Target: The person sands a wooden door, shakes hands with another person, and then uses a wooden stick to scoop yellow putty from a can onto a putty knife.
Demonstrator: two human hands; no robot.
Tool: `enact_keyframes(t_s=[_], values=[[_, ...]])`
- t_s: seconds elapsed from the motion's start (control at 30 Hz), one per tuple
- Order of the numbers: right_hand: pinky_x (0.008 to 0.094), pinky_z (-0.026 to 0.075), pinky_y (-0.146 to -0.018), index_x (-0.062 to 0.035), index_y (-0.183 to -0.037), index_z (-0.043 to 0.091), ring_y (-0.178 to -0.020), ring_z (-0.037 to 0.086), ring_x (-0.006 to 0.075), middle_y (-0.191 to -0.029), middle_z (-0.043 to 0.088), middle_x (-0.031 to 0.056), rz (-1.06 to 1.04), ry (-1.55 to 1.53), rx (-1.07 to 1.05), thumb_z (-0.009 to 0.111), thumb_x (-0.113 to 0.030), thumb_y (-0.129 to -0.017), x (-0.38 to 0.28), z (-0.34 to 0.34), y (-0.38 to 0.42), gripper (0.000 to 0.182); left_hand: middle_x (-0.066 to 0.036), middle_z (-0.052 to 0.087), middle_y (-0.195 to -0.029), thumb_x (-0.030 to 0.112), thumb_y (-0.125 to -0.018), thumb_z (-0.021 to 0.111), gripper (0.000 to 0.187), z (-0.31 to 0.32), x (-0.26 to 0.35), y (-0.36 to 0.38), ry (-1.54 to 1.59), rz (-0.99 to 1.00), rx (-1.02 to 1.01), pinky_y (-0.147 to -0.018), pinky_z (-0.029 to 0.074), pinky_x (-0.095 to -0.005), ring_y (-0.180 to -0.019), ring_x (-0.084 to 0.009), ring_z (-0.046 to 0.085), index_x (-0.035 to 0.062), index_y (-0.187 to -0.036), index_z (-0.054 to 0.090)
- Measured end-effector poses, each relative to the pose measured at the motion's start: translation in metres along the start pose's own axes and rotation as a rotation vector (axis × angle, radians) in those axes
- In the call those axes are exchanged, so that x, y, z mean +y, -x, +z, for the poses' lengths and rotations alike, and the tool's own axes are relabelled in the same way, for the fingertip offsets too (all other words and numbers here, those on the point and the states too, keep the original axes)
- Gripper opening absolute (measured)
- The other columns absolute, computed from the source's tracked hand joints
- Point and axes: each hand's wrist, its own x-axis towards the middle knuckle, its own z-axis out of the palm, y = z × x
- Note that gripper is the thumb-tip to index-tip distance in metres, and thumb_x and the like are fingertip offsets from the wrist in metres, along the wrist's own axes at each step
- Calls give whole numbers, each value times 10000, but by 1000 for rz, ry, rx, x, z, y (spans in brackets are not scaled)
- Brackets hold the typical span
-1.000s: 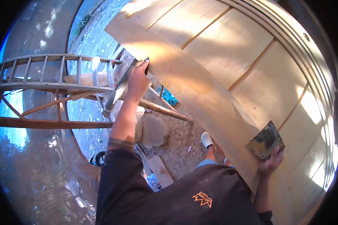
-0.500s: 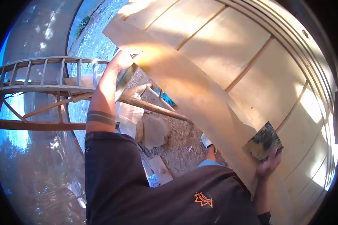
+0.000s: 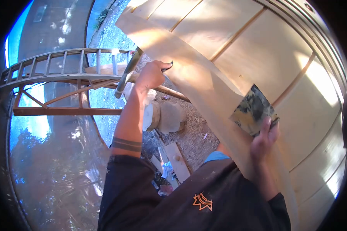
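My left hand (image 3: 151, 75) is at the left edge of a long pale board (image 3: 198, 90). Its fingers are curled and pressed together, and a small dark edge shows by the thumb; what that belongs to I cannot make out. Lower right, my right hand (image 3: 264, 140) grips a flat square plate (image 3: 254, 109) by its lower corner. Dark and yellowish smears cover the plate, which is held above the board's surface.
Pale panels with brown seams (image 3: 273, 50) slope away on the right. To the left are a ladder (image 3: 65, 63) and a wooden frame (image 3: 65, 111). A round post (image 3: 129, 71) stands near my left hand. Below lie a bucket-like container (image 3: 167, 117) and a wooden offcut (image 3: 177, 161).
My left hand has moved right and slightly down along the board's edge. The right hand and smeared plate have shifted up and left in view, and the whole view has turned somewhat.
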Motion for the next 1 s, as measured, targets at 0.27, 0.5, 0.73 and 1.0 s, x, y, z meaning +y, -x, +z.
enact_keyframes(t_s=[0.27, 0.5, 0.73, 1.0], values=[[232, 398, -759, 20, -1006, 543, -830, 492, 89, -907, 577, 40, 59, -101, -17, 419, -200, -975, -9, -17, -1, 255, -166, 634, -1034, -46, -635, 579, 466, 60, 119, 111, -13, 97, 79, -874, 465, -358, -960, -329, 603, 70, -1082, 643], [230, 402, -727, 20, -977, 546, -787, 488, 88, -865, 580, 35, -74, -141, 72, 436, -199, -968, -4, -9, -17, 245, -175, 609, -1150, -164, -668, 433, 573, 21, 86, 125, 484, 165, -52, -910, 433, -308, -1046, -219, 583, 20, -1194, 568], [226, 401, -714, 8, -954, 555, -787, 484, 81, -856, 573, 22, -182, -17, 102, 450, -202, -964, 4, -5, -15, 235, -206, 497, -1211, -144, -681, 404, 578, 55, 19, 69, 151, 431, 764, -1037, 334, -414, -1175, -369, 449, 1, -1236, 478], [264, 437, -804, 20, -1059, 533, -899, 550, 127, -994, 593, 67, -181, -47, 108, 428, -177, -968, 14, -11, -17, 240, -148, 430, -1300, -129, -644, 562, 660, 130, -27, 72, 101, 511, 721, -1044, 326, -446, -1225, -365, 389, 59, -1269, 465]])
